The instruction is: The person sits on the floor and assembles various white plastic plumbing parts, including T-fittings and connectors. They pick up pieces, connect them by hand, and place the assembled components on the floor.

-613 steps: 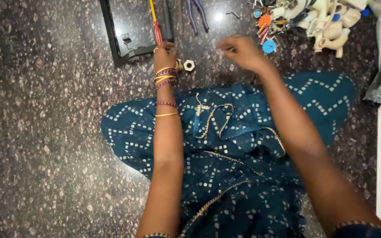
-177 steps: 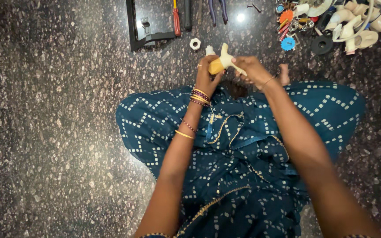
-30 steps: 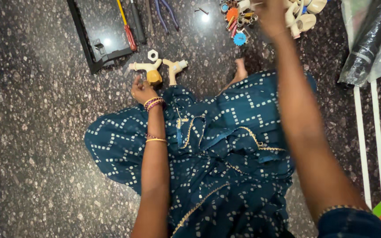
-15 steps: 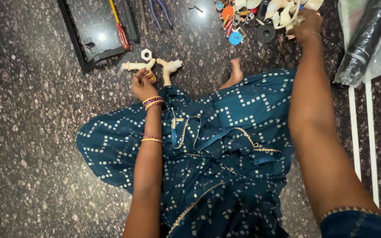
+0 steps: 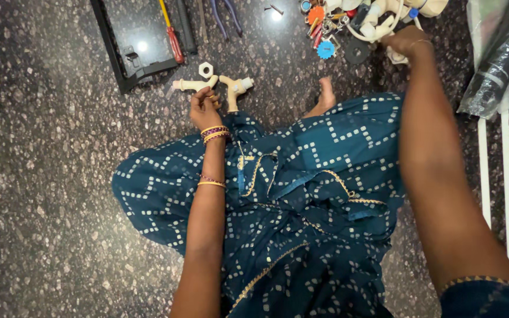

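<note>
Left hand: your left hand [image 5: 203, 110] is resting on the speckled floor [image 5: 42, 176] just in front of your knee, fingers [image 5: 198, 94] curling narrow around the lower end of a cream plastic tap [image 5: 195, 85].
Cream tap: it is lying flat on the floor, its spout pointing left, its yellowish end hiding under your fingers.
Second tap: another cream tap [image 5: 234, 89] is lying just right of the first, close beside it and untouched.
White nut: a white hexagonal nut [image 5: 205, 70] is sitting just above the two taps, touching neither hand.
Right hand: your right hand [image 5: 405, 42] is reaching far out to the upper right, fingers bending down onto the edge of the parts heap; whether they are gripping anything I cannot tell, since the back of the hand is covering them.
Parts heap: a pile of cream fittings [image 5: 378, 12] is lying at the top edge, mixed with small orange and blue caps [image 5: 326, 50] and a black ring [image 5: 357, 53] just left of your hand.
Tools: a black frame [image 5: 122, 65] is lying at the upper left, with a red-handled screwdriver [image 5: 172, 38] inside it and blue-handled pliers [image 5: 226, 17] to its right.
Body: you are sitting cross-legged in blue patterned cloth [image 5: 301, 194], one bare foot [image 5: 326, 97] showing between the hands.
Right edge: a plastic-wrapped dark bundle [image 5: 502, 53] is lying above two white rods [image 5: 505, 176].
</note>
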